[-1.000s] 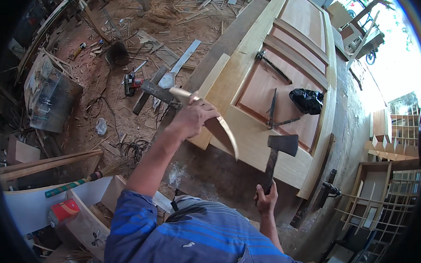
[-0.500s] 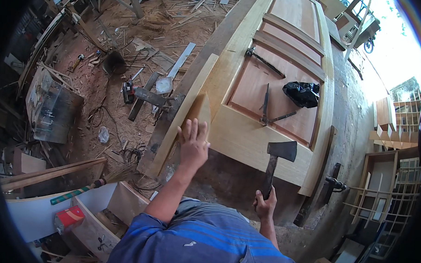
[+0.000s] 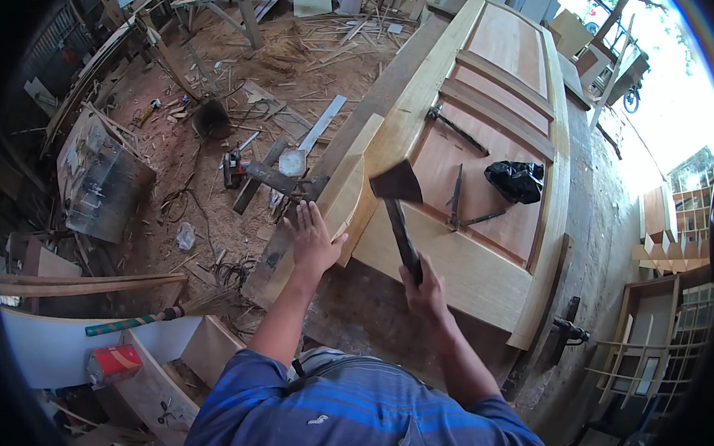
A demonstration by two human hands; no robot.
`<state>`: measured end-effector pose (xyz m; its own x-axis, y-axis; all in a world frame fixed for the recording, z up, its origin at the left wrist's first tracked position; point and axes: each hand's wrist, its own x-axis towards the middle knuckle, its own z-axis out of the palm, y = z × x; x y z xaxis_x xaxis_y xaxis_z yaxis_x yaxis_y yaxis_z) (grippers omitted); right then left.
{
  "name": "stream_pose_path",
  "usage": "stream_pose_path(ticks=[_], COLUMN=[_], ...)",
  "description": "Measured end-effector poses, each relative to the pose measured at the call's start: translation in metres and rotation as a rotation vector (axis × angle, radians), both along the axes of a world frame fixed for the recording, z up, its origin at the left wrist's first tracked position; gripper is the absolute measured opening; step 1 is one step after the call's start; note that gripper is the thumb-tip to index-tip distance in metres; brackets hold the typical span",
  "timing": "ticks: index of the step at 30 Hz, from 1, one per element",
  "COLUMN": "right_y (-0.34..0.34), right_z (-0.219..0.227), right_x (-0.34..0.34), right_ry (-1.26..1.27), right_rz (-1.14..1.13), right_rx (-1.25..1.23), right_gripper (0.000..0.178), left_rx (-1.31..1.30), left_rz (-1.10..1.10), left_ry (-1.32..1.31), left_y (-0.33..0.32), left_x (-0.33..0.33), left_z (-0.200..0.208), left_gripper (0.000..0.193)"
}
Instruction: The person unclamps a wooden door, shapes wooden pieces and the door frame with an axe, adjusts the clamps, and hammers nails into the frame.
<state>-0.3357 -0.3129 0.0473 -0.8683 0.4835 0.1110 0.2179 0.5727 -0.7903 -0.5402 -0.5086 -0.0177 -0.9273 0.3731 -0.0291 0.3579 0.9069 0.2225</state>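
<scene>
My right hand grips the handle of a hatchet, its dark blade raised over the near left corner of a panelled wooden door. With fingers stretched out, my left hand lies on a pale wooden board along the door's left edge. A narrow curved sliver of wood stands out from that board, beside my left fingers. On the door panel rest a hammer, a dark hinged two-legged tool and a crumpled black plastic bag.
The door lies on a workbench with a clamp at its right side. Offcuts and shavings litter the floor, near a power tool. An open wooden box stands at lower left, a slatted frame at right.
The hatchet has risen and swung left, from over the door's near right to its left corner. My left hand has shifted slightly left on the board. The view has shifted a little.
</scene>
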Motion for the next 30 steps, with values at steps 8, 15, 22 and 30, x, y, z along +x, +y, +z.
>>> stream_pose_path(ticks=[8, 15, 22, 30], right_y=[-0.007, 0.002, -0.011, -0.017], right_z=[0.018, 0.0, 0.046, -0.005], right_x=[-0.062, -0.062, -0.057, -0.059], right_ry=[0.193, -0.462, -0.079, -0.498], right_rz=[0.075, 0.203, 0.17, 0.213], right_rx=[-0.014, 0.103, -0.102, 0.109], right_gripper=[0.038, 0.039, 0.046, 0.038], left_rx=[0.006, -0.026, -0.002, 0.002], left_rz=[0.048, 0.046, 0.063, 0.017], left_ry=[-0.086, -0.102, -0.157, -0.069], left_y=[0.01, 0.006, 0.008, -0.003], left_x=[-0.004, -0.003, -0.002, 0.001], left_z=[0.001, -0.002, 0.003, -0.013], left_gripper=[0.125, 0.123, 0.122, 0.118])
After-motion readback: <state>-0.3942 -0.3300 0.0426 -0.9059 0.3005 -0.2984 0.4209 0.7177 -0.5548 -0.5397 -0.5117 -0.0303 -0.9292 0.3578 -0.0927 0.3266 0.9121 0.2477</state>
